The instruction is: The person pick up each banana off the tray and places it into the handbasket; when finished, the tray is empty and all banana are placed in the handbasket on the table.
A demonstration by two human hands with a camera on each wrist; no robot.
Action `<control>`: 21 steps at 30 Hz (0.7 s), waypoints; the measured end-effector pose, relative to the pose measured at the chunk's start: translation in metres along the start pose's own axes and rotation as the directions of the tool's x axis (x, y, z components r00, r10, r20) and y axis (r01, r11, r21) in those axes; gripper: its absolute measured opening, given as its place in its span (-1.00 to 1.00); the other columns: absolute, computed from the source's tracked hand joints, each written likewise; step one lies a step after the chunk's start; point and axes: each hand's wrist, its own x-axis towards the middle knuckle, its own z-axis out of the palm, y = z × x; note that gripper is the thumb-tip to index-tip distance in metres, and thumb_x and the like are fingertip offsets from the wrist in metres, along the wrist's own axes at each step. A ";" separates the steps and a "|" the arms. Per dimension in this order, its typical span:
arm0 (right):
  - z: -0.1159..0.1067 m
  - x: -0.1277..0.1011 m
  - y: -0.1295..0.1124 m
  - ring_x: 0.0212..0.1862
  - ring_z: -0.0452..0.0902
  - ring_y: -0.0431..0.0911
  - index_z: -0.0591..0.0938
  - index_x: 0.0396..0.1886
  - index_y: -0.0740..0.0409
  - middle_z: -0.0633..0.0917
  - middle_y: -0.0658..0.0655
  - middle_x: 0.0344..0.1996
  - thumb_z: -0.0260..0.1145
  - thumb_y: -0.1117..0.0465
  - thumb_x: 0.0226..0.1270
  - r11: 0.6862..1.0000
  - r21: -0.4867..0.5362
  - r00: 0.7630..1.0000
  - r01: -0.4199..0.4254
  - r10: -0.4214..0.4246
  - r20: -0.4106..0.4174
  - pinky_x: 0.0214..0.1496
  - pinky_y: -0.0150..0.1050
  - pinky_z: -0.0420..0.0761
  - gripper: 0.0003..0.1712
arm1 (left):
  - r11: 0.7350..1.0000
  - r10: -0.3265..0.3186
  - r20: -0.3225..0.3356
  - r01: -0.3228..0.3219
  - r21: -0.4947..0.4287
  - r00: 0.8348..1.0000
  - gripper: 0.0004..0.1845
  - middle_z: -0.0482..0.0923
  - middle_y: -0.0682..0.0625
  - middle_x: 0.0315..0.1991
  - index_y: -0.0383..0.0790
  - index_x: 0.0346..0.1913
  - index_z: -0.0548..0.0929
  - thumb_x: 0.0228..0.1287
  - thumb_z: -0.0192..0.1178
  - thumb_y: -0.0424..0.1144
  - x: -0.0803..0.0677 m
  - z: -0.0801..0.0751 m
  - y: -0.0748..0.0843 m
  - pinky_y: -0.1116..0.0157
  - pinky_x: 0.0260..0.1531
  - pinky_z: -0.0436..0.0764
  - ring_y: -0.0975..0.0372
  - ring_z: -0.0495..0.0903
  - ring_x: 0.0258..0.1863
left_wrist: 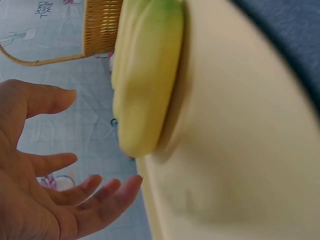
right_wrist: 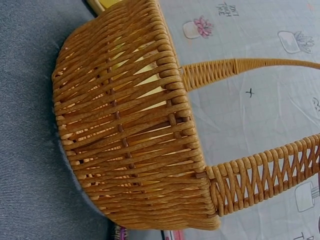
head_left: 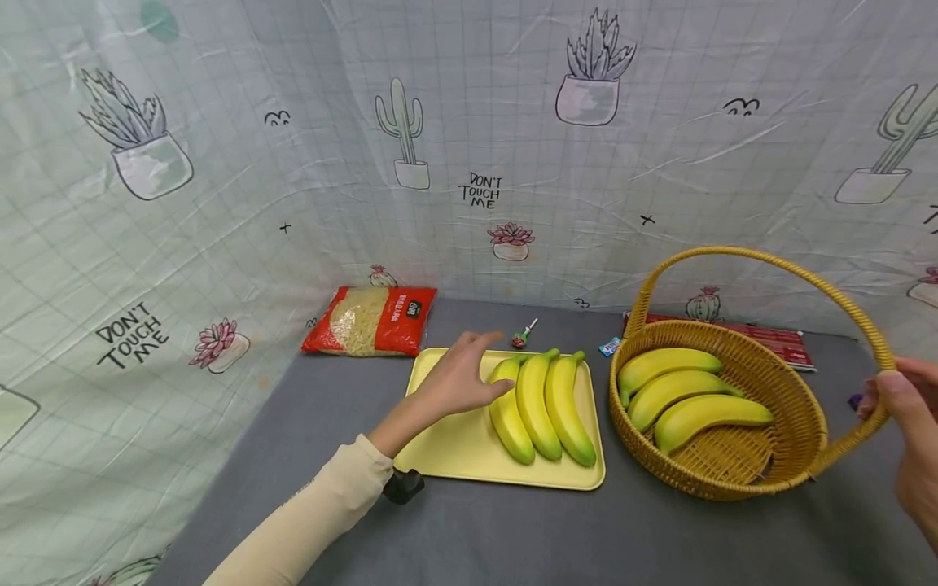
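Cactus-print backdrop, grey tabletop (head_left: pixel 513 529). Left hand (head_left: pixel 458 382) spread loose over yellow tray (head_left: pixel 454 443), beside three bananas (head_left: pixel 542 407), gripping nothing. Right hand (head_left: pixel 905 407) clasps basket handle (head_left: pixel 875 350). Best approach: steady basket (head_left: pixel 725 480), wrap nearest banana mid-length.

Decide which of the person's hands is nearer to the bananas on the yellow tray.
Left. The left hand hovers open right beside the tray's bananas, fingertips almost at the leftmost one; the right hand grips the basket handle, across the basket.

Rough woven wicker basket (head_left: pixel 799 407), smooth matt plastic tray (head_left: pixel 454 443)
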 end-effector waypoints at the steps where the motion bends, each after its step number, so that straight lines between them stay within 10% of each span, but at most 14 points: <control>1: 0.000 0.000 0.000 -0.36 0.40 -0.22 0.68 0.17 0.35 0.64 -0.07 -0.29 0.11 0.54 0.59 1.000 -0.021 1.000 0.000 0.000 0.003 -0.25 -0.60 0.43 -0.67 | 1.000 -0.003 0.002 0.003 -0.003 1.000 -0.18 0.43 -0.26 0.28 -0.17 0.56 0.42 0.32 0.44 0.03 -0.001 0.004 -0.001 -0.03 0.02 0.59 -0.02 0.56 0.08; 9: 0.004 0.000 -0.010 -0.41 0.38 -0.21 0.59 0.19 0.62 0.61 -0.10 -0.33 0.12 0.52 0.59 0.989 -0.148 1.000 0.011 -0.012 -0.004 -0.26 -0.58 0.44 -0.69 | 0.999 -0.018 0.023 0.018 0.031 1.000 -0.17 0.44 -0.27 0.24 -0.21 0.51 0.47 0.28 0.43 0.11 -0.007 0.033 -0.005 -0.01 -0.05 0.61 -0.07 0.57 0.05; 21: 0.000 0.001 0.000 -0.38 0.45 -0.24 0.59 0.20 0.63 0.69 -0.06 -0.30 0.14 0.56 0.56 0.998 0.042 0.999 0.044 -0.044 -0.006 -0.24 -0.58 0.47 -0.68 | 0.997 -0.068 0.017 0.067 0.039 0.998 -0.15 0.45 -0.22 0.12 -0.12 0.55 0.45 0.23 0.45 0.06 -0.007 0.040 -0.008 0.10 -0.22 0.56 0.02 0.52 -0.13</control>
